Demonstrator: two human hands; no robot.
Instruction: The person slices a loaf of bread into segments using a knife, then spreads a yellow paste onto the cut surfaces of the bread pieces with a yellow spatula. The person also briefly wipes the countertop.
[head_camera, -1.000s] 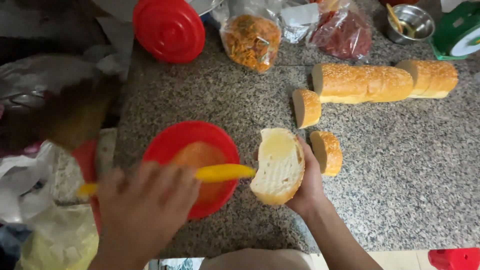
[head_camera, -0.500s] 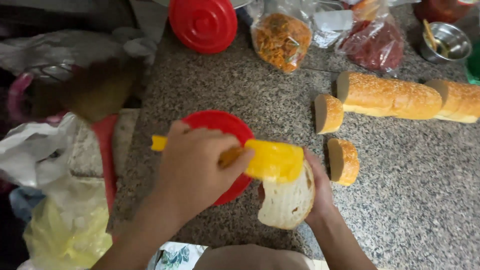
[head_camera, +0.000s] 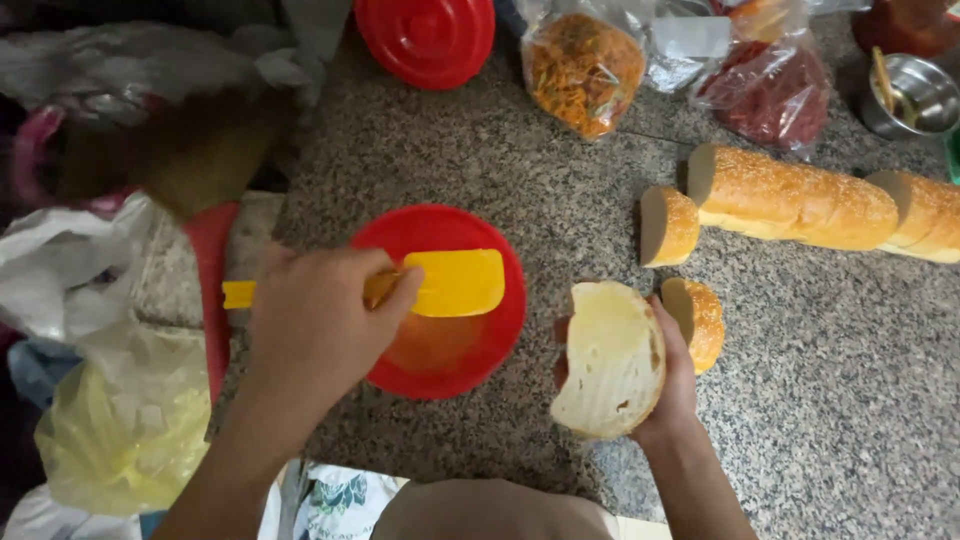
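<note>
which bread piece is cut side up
The bread slice in the right hand; its pale crumb faces up, while the others lie on the counter.

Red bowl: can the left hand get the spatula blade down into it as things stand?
Probably yes. The left hand holds the yellow spatula with its blade right over the open red bowl; nothing lies between. The right hand holds the split bread off to the side, clear of the bowl.

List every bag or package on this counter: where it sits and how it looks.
Clear bag of orange shreds: top centre, bulging.
Clear bag of dark red filling: top right, beside a steel cup.
Yellow plastic bag: lower left, crumpled.
White plastic bag: left edge, crumpled.
No labels, signs or screens are legible.
</note>
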